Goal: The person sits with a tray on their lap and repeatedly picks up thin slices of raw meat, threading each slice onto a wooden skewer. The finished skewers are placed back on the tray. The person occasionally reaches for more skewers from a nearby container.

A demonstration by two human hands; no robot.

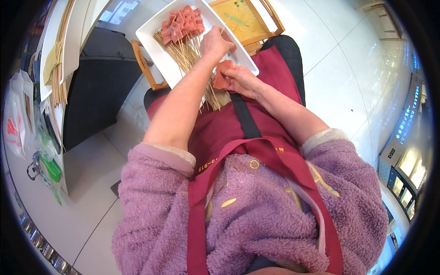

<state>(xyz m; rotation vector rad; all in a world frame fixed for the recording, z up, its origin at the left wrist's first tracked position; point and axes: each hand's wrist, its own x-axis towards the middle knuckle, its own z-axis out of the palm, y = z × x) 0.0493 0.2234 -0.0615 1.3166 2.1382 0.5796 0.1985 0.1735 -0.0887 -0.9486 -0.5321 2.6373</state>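
Observation:
A white rectangular tray (146, 32) lies tilted before me, its near end at my lap. Folded slices of pink meat (182, 24), threaded on skewers, are piled at its far end. Many bare bamboo skewers (178, 56) spread beneath them towards my apron. Over the tray's right side, my left hand (215, 43) pinches a thin skewer (226, 23) that points up and away. My right hand (242, 79) holds a thin pink meat slice (223, 74) between thumb and fingers, just nearer to me than the left hand.
Behind the tray is a wooden frame (275, 20) around a yellow surface (242, 29) with green bits. At left, bundled sticks (60, 68) rest in a white container (74, 41) beside a black panel (103, 82). Plastic bags (17, 117) hang farther left. A lit screen (407, 113) stands right.

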